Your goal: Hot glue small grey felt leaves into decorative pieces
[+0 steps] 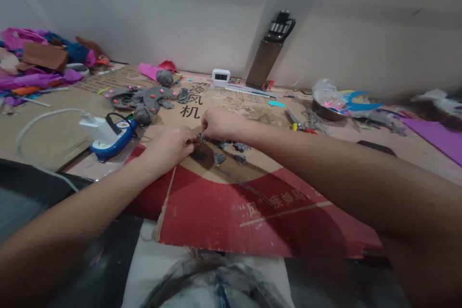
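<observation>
My left hand [175,147] and my right hand [223,124] meet over the cardboard, fingertips pinched close together. Between them shows a small dark grey crumpled piece [201,138], its far side covered by my fingers. Similar grey pieces lie near my hands, among them one [219,158] and another [240,159]. A thin grey strand [245,186] trails from there across the red part of the cardboard sheet [216,216].
Left of my hands are a blue power strip [113,140] with a white plug, and grey crescent shapes with pink and orange dots [157,98]. Behind stand a small white clock [221,76] and a dark bottle [265,60]. Scissors [298,121] and a metal bowl [327,111] lie right.
</observation>
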The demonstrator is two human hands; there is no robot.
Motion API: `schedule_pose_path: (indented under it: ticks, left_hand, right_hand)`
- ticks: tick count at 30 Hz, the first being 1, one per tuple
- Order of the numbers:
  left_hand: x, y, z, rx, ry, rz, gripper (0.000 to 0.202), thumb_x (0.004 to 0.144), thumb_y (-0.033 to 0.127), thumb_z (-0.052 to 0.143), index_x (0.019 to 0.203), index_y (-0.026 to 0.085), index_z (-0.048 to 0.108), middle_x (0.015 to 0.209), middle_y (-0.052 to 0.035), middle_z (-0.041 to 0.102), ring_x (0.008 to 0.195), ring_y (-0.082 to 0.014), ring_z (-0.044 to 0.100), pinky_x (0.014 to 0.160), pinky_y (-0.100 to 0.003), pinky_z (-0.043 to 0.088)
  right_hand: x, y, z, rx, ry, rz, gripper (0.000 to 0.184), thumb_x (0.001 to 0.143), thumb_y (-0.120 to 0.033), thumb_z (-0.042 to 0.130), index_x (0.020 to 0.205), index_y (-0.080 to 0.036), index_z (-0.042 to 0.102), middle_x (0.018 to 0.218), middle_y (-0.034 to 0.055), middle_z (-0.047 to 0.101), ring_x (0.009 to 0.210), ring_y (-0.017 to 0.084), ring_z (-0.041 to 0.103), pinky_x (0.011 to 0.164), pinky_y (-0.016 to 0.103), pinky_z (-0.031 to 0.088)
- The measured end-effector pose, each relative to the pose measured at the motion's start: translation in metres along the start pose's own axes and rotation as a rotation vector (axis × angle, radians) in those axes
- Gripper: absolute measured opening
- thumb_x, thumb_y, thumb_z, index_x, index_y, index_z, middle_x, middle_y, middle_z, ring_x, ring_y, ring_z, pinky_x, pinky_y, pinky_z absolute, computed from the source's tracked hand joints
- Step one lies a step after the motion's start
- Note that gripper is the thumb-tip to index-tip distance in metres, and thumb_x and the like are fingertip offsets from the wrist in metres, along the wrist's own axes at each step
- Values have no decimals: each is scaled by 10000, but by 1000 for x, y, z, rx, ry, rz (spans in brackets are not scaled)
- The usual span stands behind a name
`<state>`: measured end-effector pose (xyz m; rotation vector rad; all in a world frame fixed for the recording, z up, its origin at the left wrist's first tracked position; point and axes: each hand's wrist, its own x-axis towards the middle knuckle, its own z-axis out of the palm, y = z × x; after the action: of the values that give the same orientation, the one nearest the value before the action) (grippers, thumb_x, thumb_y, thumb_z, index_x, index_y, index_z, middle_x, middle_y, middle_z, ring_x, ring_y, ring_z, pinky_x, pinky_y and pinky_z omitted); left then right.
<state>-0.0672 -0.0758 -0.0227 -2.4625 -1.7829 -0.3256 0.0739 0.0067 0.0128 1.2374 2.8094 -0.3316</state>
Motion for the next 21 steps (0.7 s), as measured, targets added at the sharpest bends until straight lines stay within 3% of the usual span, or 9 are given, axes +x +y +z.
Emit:
schedule_pose_path:
  ticks: [6, 13, 21]
  left_hand:
    - [0, -1, 1, -11, -9, -20, 255, 842, 244, 505, 884, 216, 754, 848, -39, 733, 781, -196, 652, 677, -283, 436]
    - [1, -2, 3, -53, -59, -35, 271, 847, 237, 484, 872, 195, 751, 892, -49, 740, 833, -201, 661, 746, -286, 456]
    - [0, 2, 1, -27, -114, -69, 294, 832, 229, 475, 930, 200, 750, 924, -59, 744, 849, -213, 669, 776, -302, 473]
  right_hand:
    - [2, 0, -2, 5, -21, 20, 116, 729, -205, 680, 829, -179, 732, 798, 90, 711, 753, 196, 631, 591, 274, 425]
    - [5, -6, -7, -21, -68, 42, 64, 724, -164, 687, 779, -170, 719, 727, 85, 687, 749, 207, 624, 621, 294, 439]
    - [12, -12, -15, -26, -222, 74, 60, 746, -161, 687, 791, -147, 723, 755, 71, 692, 737, 186, 631, 626, 291, 466]
